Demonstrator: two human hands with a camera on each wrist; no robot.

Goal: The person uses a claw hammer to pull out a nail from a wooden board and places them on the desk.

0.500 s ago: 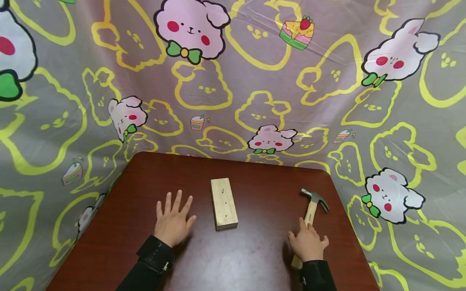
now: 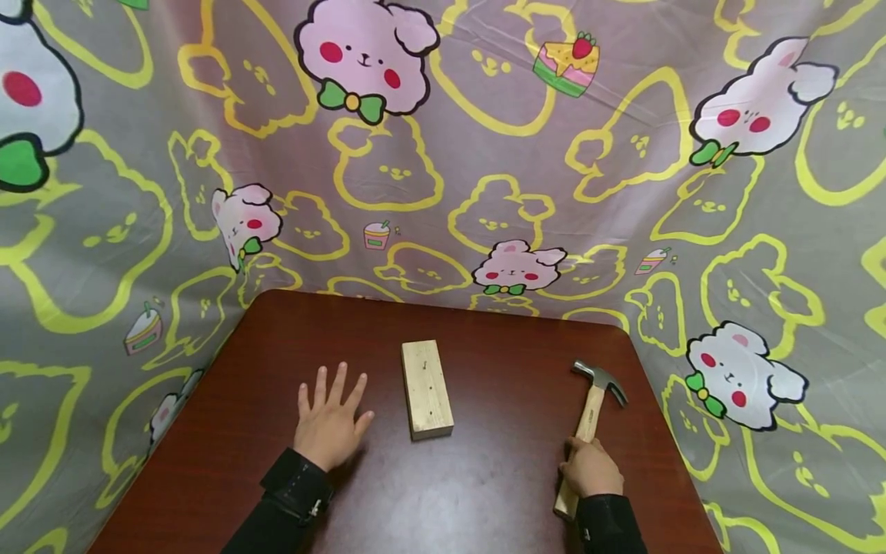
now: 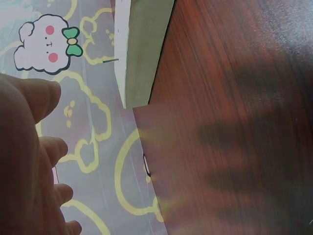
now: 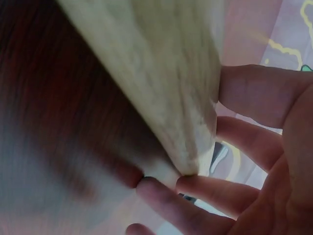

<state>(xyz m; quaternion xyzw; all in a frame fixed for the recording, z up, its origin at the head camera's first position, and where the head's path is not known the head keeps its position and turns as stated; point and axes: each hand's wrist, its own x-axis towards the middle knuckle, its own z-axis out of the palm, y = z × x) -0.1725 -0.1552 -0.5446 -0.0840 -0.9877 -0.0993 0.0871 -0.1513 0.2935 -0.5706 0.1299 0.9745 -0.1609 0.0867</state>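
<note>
A claw hammer (image 2: 589, 415) lies on the right of the table, its metal head pointing away from me. My right hand (image 2: 594, 468) grips its wooden handle around the lower middle. In the right wrist view, the thumb and fingers (image 4: 254, 95) touch the pale handle (image 4: 161, 63). A pale wooden block (image 2: 427, 390) lies flat near the table's middle. One nail (image 3: 110, 60) stands up from its far part, and two dark spots mark its top. My left hand (image 2: 328, 431) hovers left of the block, fingers spread, apart from it and holding nothing.
The brown table (image 2: 484, 492) has rounded far corners. A grey-pink curtain (image 2: 429, 154) with yellow outlines and cartoon rabbits hangs behind the table and along both sides. A patch of glare lies on the near middle of the tabletop.
My right hand has gone from spread fingers over the hammer's handle to fingers curled round it. The left hand and the block have stayed put.
</note>
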